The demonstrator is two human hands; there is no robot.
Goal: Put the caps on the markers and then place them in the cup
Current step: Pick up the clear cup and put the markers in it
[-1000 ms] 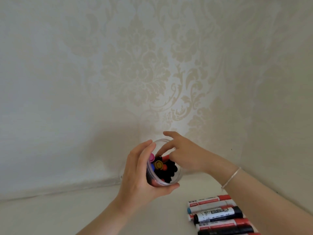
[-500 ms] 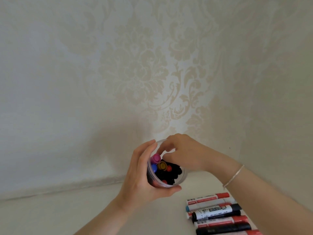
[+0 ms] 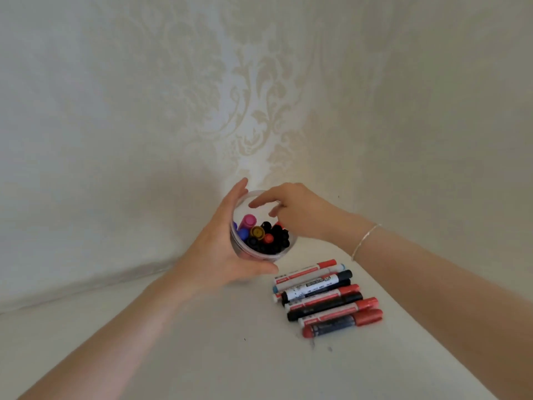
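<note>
Head view, left hand (image 3: 215, 255) gripping clear cup (image 3: 261, 255), capped markers (image 3: 264, 236) inside

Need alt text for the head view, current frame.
A left hand grips a clear plastic cup packed with capped markers, while the right hand hovers over its mouth holding nothing. A row of capped markers lies on the white table nearby.

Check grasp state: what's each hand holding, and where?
Left hand grips the clear cup around its side wall. Right hand hovers over the cup's mouth, holding nothing visible.
</note>
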